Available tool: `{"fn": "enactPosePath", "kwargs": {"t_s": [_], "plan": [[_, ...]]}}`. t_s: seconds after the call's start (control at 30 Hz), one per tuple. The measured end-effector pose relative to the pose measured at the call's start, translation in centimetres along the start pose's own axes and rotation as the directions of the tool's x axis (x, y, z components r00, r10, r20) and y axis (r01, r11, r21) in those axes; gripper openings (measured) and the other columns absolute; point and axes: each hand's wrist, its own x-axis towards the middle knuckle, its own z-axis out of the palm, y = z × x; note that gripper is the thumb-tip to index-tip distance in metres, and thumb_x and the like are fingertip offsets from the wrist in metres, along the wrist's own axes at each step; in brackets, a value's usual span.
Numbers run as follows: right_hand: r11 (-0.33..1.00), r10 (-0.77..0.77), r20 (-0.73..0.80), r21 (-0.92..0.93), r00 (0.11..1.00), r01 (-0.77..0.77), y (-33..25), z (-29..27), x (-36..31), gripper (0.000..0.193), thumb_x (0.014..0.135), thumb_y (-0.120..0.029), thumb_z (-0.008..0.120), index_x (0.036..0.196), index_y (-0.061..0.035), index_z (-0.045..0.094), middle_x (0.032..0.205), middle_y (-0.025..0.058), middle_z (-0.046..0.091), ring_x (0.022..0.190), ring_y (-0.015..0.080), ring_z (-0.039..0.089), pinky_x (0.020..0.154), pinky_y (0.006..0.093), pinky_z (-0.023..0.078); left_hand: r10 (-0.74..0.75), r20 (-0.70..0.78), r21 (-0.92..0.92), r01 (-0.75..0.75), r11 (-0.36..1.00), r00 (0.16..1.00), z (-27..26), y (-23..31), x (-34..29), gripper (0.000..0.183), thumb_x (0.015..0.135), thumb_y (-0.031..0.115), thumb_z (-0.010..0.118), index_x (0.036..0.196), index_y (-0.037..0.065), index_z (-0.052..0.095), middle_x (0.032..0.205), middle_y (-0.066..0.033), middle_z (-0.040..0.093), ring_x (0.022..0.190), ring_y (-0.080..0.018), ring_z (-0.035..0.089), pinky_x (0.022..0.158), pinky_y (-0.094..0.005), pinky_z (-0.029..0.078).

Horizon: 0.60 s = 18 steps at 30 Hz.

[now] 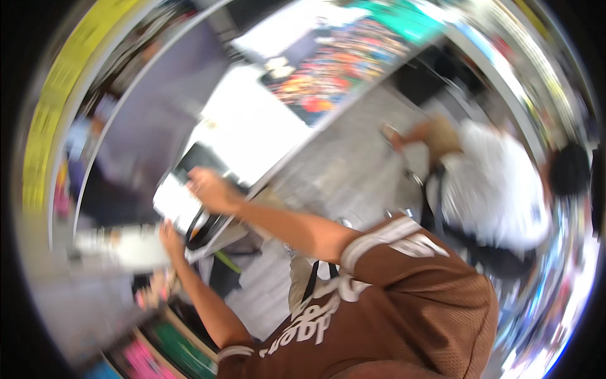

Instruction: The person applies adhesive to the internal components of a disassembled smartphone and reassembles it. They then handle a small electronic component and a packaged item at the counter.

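Motion blurs the whole picture. Over a white work table (243, 120), my right hand (211, 189) is at the right side of a bright white flat-looking thing (178, 203). At its lower left edge is my left hand (169, 239). The fingers of both hands are smeared, so I cannot make out whether either grips the white thing. A dark, rounded thing (201, 230) shows beside it, partly hidden by my right wrist.
Many small, colourful pieces (341, 66) cover a dark mat farther along the table. A grey partition (158, 114) rises behind it. To the right, a person in a white shirt (492, 186) sits on a chair. Open bins with green and pink contents (180, 347) stand lower left.
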Motion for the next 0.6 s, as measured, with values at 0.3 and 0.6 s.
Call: {"fn": "enactPosePath", "kwargs": {"t_s": [0.3, 0.6], "plan": [[0.935, 0.164, -0.218, -0.277, 0.962, -0.222, 4.6, 5.0, 4.0, 0.056, 0.083, -0.032, 0.072, 0.122, 0.0059, 0.061, 0.123, 0.0289, 0.057, 0.121, 0.0423, 0.053, 0.102, 0.0487, 0.045, 0.138, 0.003, 0.032, -0.138, 0.99, 0.99, 7.1, 8.1, -3.2, 0.062, 0.101, 0.044, 0.058, 0.125, -0.013, 0.055, 0.116, -0.0221, 0.063, 0.094, -0.0273, 0.063, 0.087, -0.0393, 0.051], [0.852, 0.411, -0.213, 0.436, 0.887, -0.29, -3.9, -6.5, -10.1, 0.086, 0.091, -0.036, 0.076, 0.153, 0.0022, 0.03, 0.145, 0.0184, 0.048, 0.13, 0.0248, 0.049, 0.109, 0.035, 0.04, 0.074, 0.305, -0.444, 0.073, 0.893, 0.95, 13.9, 13.0, -12.6, 0.068, 0.099, 0.029, 0.067, 0.148, 0.0, 0.029, 0.138, -0.0186, 0.05, 0.125, -0.0206, 0.05, 0.106, -0.0331, 0.041]]}}
